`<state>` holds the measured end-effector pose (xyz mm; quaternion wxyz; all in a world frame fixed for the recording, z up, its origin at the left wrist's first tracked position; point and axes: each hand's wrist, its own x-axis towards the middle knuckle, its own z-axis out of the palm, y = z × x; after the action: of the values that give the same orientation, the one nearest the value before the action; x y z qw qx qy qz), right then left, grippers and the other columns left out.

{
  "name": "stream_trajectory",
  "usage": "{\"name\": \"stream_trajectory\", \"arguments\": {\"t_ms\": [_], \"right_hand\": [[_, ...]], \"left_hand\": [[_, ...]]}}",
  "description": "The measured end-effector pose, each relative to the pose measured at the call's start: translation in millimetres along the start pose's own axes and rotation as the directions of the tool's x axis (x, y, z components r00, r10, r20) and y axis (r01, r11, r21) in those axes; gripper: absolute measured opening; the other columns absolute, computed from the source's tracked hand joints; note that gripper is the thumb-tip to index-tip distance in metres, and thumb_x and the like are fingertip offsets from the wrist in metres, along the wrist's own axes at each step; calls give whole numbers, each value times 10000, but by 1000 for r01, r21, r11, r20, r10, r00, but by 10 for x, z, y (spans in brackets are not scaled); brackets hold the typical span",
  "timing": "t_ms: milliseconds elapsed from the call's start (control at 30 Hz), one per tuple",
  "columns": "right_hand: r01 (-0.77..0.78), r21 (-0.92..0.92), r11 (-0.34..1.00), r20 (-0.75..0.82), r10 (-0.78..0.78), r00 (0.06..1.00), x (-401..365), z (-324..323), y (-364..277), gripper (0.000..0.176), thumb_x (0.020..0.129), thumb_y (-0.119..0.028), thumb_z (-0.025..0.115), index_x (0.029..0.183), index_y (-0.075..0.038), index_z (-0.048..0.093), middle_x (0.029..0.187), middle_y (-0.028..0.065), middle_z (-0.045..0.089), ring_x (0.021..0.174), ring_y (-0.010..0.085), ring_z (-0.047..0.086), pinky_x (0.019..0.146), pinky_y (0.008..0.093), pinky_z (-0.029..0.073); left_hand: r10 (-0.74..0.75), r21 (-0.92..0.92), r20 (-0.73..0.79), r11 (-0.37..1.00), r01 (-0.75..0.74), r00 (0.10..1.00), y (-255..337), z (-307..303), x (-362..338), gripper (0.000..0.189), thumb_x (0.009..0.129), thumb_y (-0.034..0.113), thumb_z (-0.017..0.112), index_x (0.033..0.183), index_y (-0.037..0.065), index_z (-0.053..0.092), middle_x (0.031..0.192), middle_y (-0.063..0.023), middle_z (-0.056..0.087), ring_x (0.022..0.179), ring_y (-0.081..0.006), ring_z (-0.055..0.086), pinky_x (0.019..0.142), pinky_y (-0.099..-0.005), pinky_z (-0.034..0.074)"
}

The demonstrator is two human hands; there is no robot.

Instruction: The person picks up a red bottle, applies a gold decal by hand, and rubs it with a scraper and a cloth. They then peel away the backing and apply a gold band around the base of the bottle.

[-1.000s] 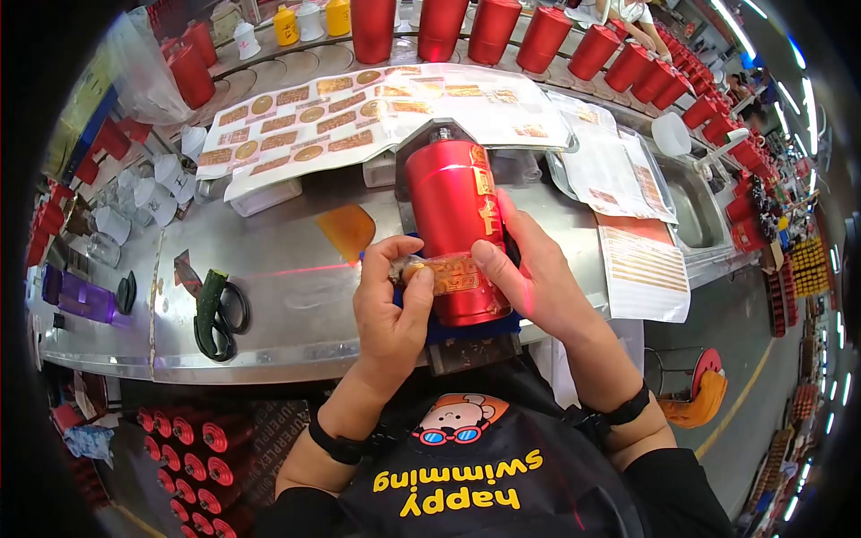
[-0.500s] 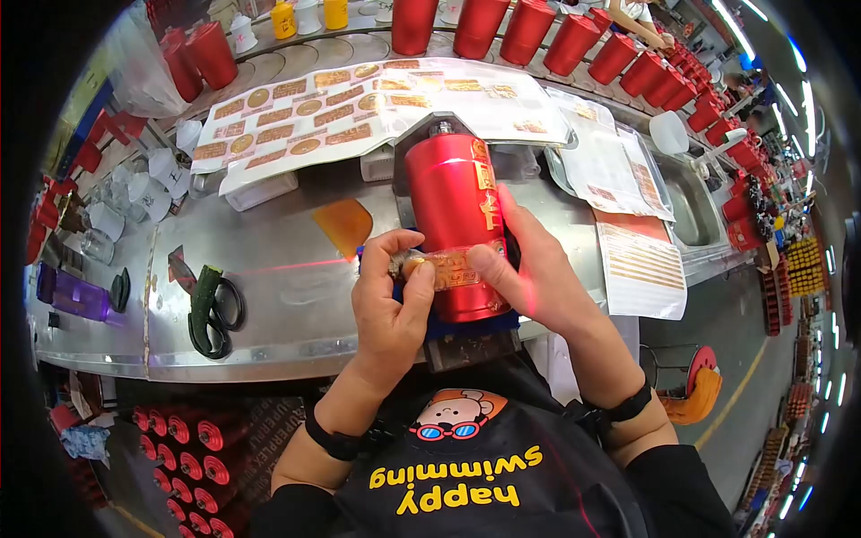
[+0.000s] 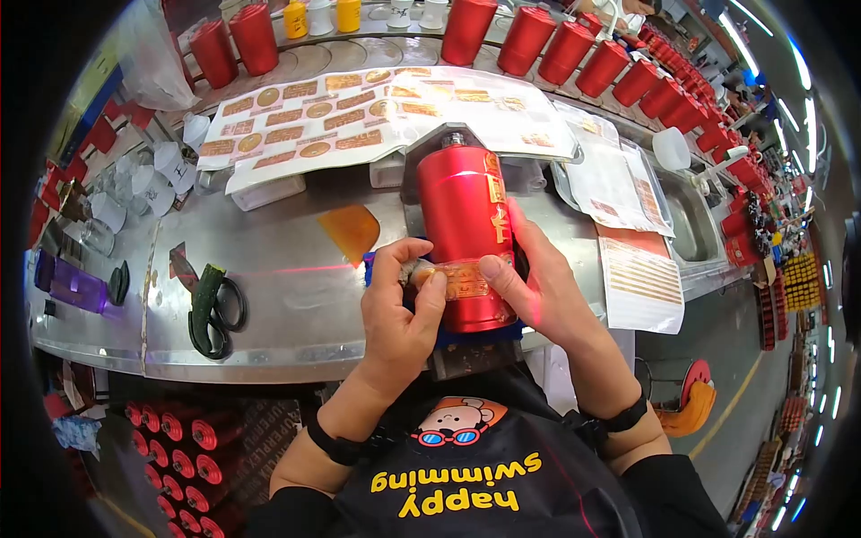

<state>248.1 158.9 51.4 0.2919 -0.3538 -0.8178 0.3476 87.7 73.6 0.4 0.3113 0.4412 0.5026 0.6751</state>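
- Red bottles (image 3: 567, 54) in the far row are standing further right than half a second ago; the left hand (image 3: 395, 318) and the right hand (image 3: 552, 291) are keeping nearly the same hold.
- Nearest, at 6 o'clock from the held bottle (image 3: 457, 211), which is serving as the clock's centre, a black apron (image 3: 395, 448) is showing a cartoon swimmer and upside-down yellow words, "happy swimming".
- At 7 o'clock, the left thumb and fingers are pinching a small pale-brown item (image 3: 420, 273), at the left end of a see-through strip (image 3: 466, 283) with gold-brown print.
- At 4 o'clock, the right hand is spreading, thumb pressing near the strip's other end, fingers running along the bottle's side, partly hidden.
- Between the hands, the strip is lying crosswise over the bottle's lower part.
- Glossy and red, the bottle is lying on a dark stand (image 3: 475, 359), neck pointing to 12 o'clock, gold characters running down its right side.
- At 9 o'clock, a flat amber scraper (image 3: 352, 233) is lying on the metal table (image 3: 287, 332); at 8, a dark green object (image 3: 208, 309) is resting.
- At 3 o'clock, a gold-striped sheet (image 3: 641, 282) is hanging over the table edge, a sink (image 3: 698, 229) sitting beyond.
- From 10 to 1, white sheets (image 3: 359, 121) are displaying gold stickers.
- At 11, yellow bottles (image 3: 296, 20) are standing.
- Farthest, the red row is curving from 12 to 2 o'clock.
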Motion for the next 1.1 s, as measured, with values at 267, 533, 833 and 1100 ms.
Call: {"name": "stream_trajectory", "arguments": {"t_ms": [267,533,833,1100], "right_hand": [[-30,-19,999,7,30,1000,-11,7,42,771,916,-392,632,1424,89,309,1304,260,508,1217,367,491,1037,411,373],[-28,-43,999,26,30,999,-4,-19,-34,744,932,-370,614,1427,90,302,1305,255,507,1216,361,494,1038,405,375],[-16,26,1000,19,15,1000,6,-9,-3,715,951,-364,591,1422,95,308,1266,244,523,1195,343,504,1024,399,382],[-100,103,990,63,93,994,-9,-60,59,602,1013,-306,480,1431,88,302,1287,251,507,1210,341,494,1039,388,369]], "left_hand": [[-73,-94,14,993,74,997,-77,-34,-34,309,916,106,613,1186,6,500,981,-71,590,822,-109,550,734,-262,470],[287,565,98,772,-291,953,27,-169,-170,500,884,131,624,1326,-21,448,1196,-205,578,1108,-340,563,975,-451,402],[351,615,251,662,-428,902,-54,44,-341,727,877,229,660,1436,-85,317,1404,-265,458,1287,-438,456,1120,-575,209],[383,742,387,410,-530,839,225,175,-180,862,820,295,727,1459,-71,279,1462,-254,387,1351,-432,370,1130,-576,187]]}}
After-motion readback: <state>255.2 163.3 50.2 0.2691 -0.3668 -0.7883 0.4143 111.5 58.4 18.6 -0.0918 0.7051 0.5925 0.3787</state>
